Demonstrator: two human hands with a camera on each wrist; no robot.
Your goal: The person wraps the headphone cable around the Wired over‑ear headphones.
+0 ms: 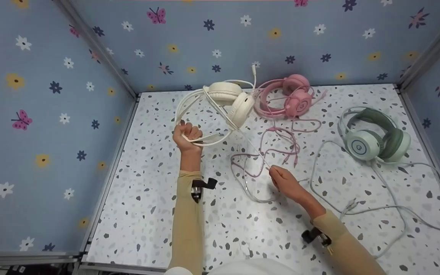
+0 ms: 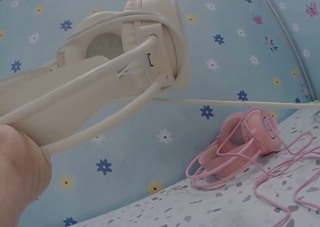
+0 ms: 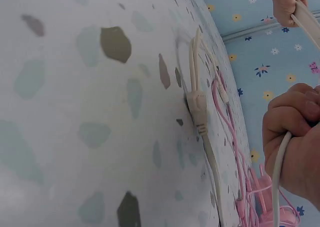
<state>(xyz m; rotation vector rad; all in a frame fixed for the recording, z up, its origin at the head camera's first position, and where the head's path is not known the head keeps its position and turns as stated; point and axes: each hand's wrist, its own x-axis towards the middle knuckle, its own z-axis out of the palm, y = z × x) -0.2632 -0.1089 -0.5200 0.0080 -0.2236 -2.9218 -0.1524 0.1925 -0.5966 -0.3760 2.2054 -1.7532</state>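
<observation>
White headphones (image 1: 224, 94) hang above the back of the table, and my left hand (image 1: 187, 136) grips them by the headband. Their cable is wrapped about the ear cups, as the left wrist view shows on the near cup (image 2: 152, 47). From there a length of white cable (image 1: 253, 147) runs taut to my right hand (image 1: 285, 183), whose curled fingers hold it. In the right wrist view this cable (image 3: 278, 177) comes out of the fist, and a white cable splitter (image 3: 197, 107) lies on the table.
Pink headphones (image 1: 298, 102) lie against the back wall, their pink cable (image 1: 281, 149) looped in front. On the right rest pale green headphones (image 1: 363, 145), with a grey-green cable (image 1: 392, 206) spread over the tabletop. Flowered panels (image 1: 220, 42) enclose the table at the back and sides.
</observation>
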